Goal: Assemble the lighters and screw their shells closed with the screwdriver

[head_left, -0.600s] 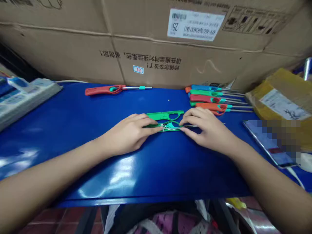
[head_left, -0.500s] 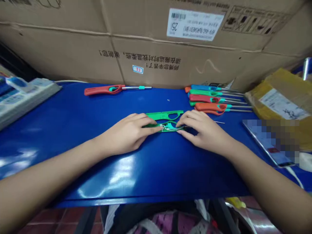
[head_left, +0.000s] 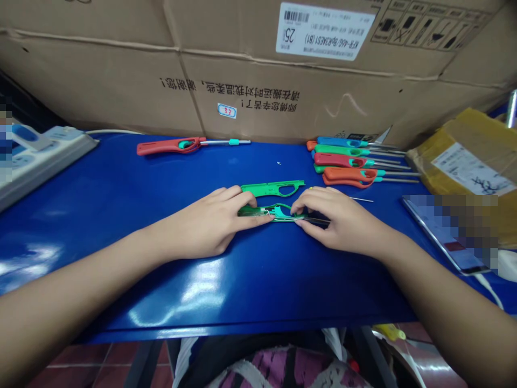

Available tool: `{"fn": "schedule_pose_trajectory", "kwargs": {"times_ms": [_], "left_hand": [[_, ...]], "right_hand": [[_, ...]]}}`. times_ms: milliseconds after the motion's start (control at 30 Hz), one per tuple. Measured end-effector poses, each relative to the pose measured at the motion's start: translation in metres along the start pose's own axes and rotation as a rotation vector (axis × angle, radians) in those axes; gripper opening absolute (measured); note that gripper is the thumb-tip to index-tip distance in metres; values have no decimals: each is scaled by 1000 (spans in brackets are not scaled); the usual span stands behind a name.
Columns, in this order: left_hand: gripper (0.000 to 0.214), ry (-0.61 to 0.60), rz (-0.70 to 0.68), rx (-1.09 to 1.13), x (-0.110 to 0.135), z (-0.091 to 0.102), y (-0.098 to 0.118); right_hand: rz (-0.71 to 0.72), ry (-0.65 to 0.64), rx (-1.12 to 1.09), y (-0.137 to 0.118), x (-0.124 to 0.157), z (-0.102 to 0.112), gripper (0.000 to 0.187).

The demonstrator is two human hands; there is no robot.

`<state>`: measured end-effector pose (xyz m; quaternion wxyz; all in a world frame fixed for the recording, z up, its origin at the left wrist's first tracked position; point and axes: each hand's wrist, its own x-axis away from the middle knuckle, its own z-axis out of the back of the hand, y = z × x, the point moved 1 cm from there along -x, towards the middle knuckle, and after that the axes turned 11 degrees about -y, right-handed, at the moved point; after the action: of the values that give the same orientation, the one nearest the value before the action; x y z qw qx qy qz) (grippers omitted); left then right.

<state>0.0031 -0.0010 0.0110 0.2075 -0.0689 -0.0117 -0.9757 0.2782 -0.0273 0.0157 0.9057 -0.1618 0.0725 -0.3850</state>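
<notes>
Fingers (head_left: 262, 220) of left hand (head_left: 204, 223) and right hand (head_left: 349, 218) pinch the nearer green plastic half-shell (head_left: 278, 212), likely light; I'd hold it edgewise.

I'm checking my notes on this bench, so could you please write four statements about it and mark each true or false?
1. The left hand and right hand are both at the nearer green half. True.
2. The trigger on that half is red. False: the trigger is turquoise.
3. Another green half lies just beyond it. True.
4. The phone lies beside the power strip. False: the phone is at the right, near the taped box.
</notes>
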Motion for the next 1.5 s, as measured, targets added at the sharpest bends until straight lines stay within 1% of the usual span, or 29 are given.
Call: {"fn": "schedule_pose_trajectory", "kwargs": {"times_ms": [133, 233, 300, 467, 600, 800, 1033, 1167, 1233, 1300, 1400, 1500], "left_hand": [[64, -6, -10, -1, 0, 2, -1], [64, -20, -18, -3, 1, 3, -1], [63, -30, -20, -1, 1, 3, -1], [62, -32, -25, 12, 1, 5, -2], [64, -25, -29, 24, 2, 5, -3], [63, -13, -33, 16, 2, 4, -3], [64, -15, -30, 25, 2, 5, -4], [64, -20, -28, 30, 2, 5, -4], [64, -13, -31, 42, 1, 5, -3], [64, -10, -38, 48, 1, 6, -3], [64, -21, -59, 51, 1, 6, -1], [64, -33, -74, 51, 1, 6, 0]], "right_hand": [[-94, -63, -25, 6, 6, 11, 8], [-115, -96, -41, 11, 8, 14, 8], [-105, -93, -32, 13, 8, 14, 9], [-24, -47, 38, 14, 7, 9, 18], [15, -55, 85, 14, 7, 6, 24], [15, -98, 143, 13, 10, 5, 28], [-39, -83, 145, 8, 10, 5, 25], [-38, -56, 78, 7, 6, 4, 21], [-52, -25, 3, 7, 3, 2, 18], [-91, -2, -109, 9, 1, 1, 14], [-184, -20, -303, 11, -2, -1, 11], [-241, -42, -400, 12, -3, -1, 13]]}}
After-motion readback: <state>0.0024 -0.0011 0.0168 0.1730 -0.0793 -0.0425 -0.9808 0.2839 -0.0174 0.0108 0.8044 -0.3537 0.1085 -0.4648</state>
